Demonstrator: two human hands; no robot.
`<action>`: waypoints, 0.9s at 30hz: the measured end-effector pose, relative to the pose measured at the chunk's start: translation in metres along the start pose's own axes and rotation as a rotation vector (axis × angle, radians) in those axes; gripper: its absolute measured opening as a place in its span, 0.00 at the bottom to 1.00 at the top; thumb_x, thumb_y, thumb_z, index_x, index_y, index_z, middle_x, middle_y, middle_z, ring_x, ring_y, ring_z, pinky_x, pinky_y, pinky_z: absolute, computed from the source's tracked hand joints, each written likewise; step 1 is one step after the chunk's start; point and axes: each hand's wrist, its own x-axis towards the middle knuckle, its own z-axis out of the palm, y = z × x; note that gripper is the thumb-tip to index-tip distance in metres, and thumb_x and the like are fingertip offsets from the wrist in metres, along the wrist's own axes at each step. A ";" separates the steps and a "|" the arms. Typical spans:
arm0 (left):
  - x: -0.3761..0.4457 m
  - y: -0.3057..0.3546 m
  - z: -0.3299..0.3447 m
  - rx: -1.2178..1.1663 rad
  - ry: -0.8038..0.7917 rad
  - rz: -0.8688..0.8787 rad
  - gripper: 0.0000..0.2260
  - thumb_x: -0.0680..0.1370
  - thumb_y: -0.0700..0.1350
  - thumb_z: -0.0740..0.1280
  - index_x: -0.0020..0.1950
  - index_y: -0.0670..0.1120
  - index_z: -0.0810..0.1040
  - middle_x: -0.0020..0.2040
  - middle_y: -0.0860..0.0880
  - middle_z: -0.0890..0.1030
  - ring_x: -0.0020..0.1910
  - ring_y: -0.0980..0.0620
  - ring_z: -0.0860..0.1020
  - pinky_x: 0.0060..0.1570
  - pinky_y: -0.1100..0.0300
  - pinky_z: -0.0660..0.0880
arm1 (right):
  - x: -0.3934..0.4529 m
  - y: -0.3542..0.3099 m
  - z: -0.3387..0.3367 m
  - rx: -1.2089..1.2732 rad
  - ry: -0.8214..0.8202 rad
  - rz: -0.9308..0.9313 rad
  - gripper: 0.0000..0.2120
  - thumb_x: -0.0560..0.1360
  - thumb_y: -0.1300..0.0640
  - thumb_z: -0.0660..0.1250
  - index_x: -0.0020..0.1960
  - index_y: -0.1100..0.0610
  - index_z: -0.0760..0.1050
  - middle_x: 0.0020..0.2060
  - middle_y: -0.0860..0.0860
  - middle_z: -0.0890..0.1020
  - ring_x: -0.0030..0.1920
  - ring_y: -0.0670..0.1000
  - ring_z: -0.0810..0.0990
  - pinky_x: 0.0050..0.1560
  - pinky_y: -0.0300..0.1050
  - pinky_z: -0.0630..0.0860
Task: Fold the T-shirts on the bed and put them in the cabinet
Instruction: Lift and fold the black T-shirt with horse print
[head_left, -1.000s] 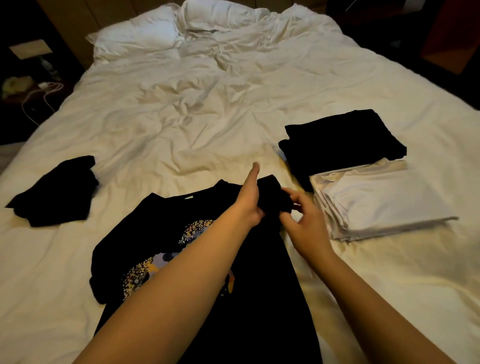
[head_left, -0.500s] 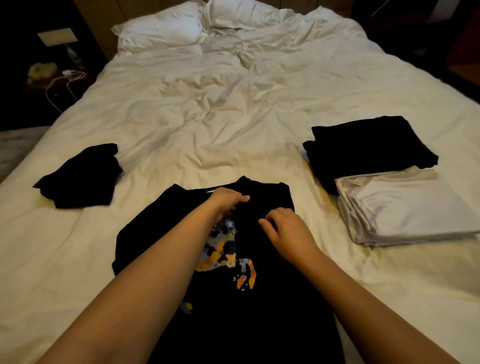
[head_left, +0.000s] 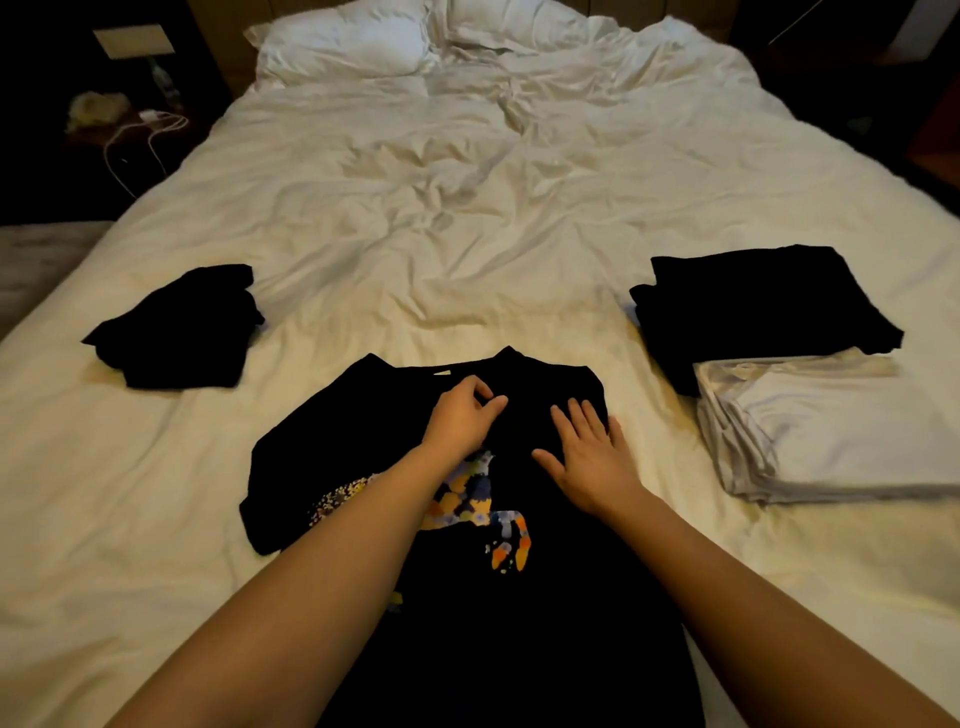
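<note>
We see a black T-shirt (head_left: 467, 597) lying flat on the white bed (head_left: 467, 234), in the near middle part, just in front of the person. Its long axis runs from the near edge of the bed toward the pillows (head_left: 353, 47), and the collar end points away from us, toward the pillows. The front side is up, because a colourful print (head_left: 483, 506) shows on the chest. The sleeve on the left side sticks out to the left, and the right shoulder part looks already turned inward. The left hand (head_left: 460, 421) rests on the shirt just under the collar, with fingers curled; thumb and forefinger seem to pinch a bit of the black cloth, but in this dark cloth we cannot tell it for sure. The right hand (head_left: 587, 457) lies flat on the right shoulder part, fingers straight and a little spread, pressing the cloth down. To the right, well apart from this shirt, a folded black shirt (head_left: 753, 306) and a folded white shirt (head_left: 841, 436) lie touching each other. To the left lies a crumpled black garment (head_left: 176, 332).
</note>
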 end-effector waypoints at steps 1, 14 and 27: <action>-0.005 -0.002 -0.004 -0.018 -0.005 0.010 0.09 0.81 0.54 0.66 0.51 0.48 0.74 0.39 0.51 0.75 0.36 0.54 0.74 0.32 0.62 0.67 | -0.002 -0.004 -0.002 0.016 0.023 0.009 0.35 0.81 0.34 0.44 0.81 0.51 0.44 0.81 0.52 0.44 0.79 0.51 0.38 0.77 0.54 0.36; -0.115 -0.153 -0.121 -0.071 0.564 -0.037 0.07 0.82 0.43 0.63 0.59 0.46 0.78 0.57 0.47 0.78 0.59 0.45 0.74 0.57 0.53 0.69 | -0.028 -0.172 -0.008 0.144 0.045 -0.347 0.27 0.83 0.41 0.55 0.77 0.54 0.62 0.77 0.53 0.61 0.79 0.54 0.52 0.77 0.51 0.51; -0.128 -0.202 -0.178 -0.568 0.351 -0.210 0.16 0.78 0.50 0.71 0.38 0.44 0.70 0.33 0.48 0.72 0.33 0.53 0.69 0.34 0.61 0.67 | -0.042 -0.297 0.027 0.150 0.140 -0.614 0.17 0.78 0.47 0.66 0.62 0.56 0.76 0.60 0.51 0.77 0.64 0.55 0.70 0.64 0.49 0.69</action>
